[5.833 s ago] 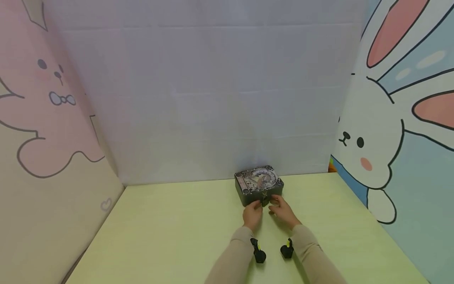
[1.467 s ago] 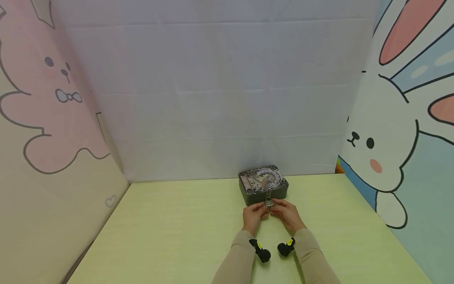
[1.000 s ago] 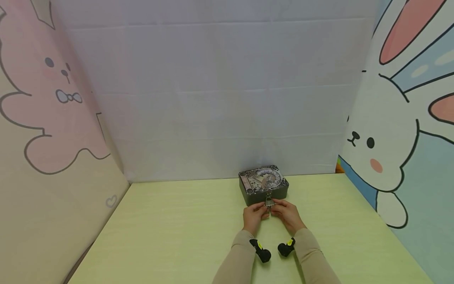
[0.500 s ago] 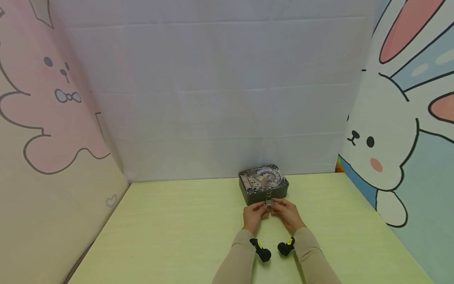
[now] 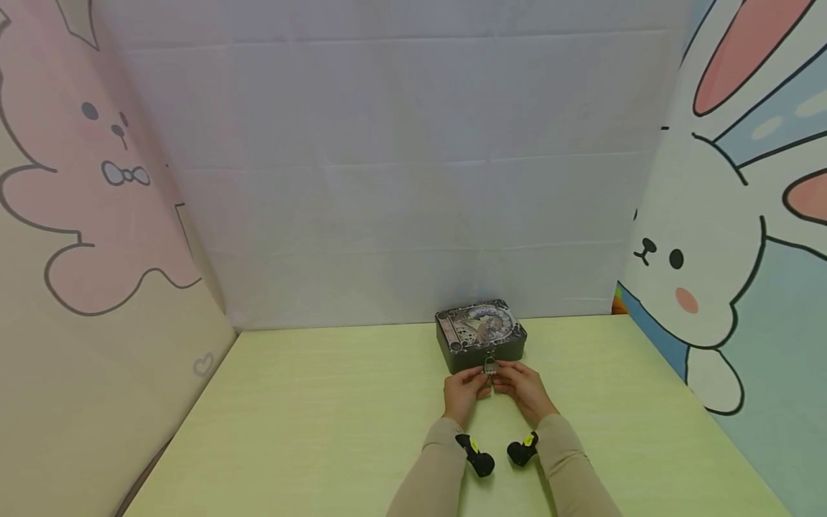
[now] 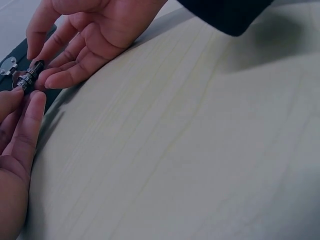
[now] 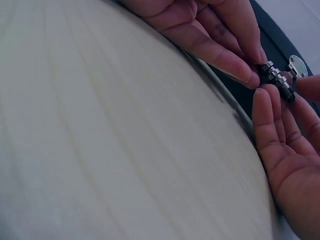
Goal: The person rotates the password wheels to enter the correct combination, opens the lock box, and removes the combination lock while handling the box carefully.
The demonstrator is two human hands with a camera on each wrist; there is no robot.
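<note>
A dark rectangular box [image 5: 481, 336] with an ornate printed lid stands closed near the back wall. At its front hangs a small metal combination padlock [image 5: 490, 367] with ridged number dials. My left hand [image 5: 460, 396] pinches one end of the padlock between thumb and fingers. From the other side my right hand [image 5: 525, 393] grips the opposite end with its fingertips. In the left wrist view the padlock [image 6: 28, 76] lies between both hands, beside a silver clasp plate [image 6: 8, 66]. The right wrist view shows the dials of the padlock [image 7: 278, 82] close up; the digits are too small to read.
The pale yellow-green table [image 5: 323, 416] spreads around the box. A white sheet [image 5: 400, 179] forms the back wall, with cartoon rabbit panels [image 5: 698, 287] at the sides. Black wrist devices [image 5: 478, 459] hang inside both sleeves.
Since the oldest frame both hands have closed in on the padlock, which now shows its front face tilted up between them. Over the last second and a half, hands and box hold nearly still.
</note>
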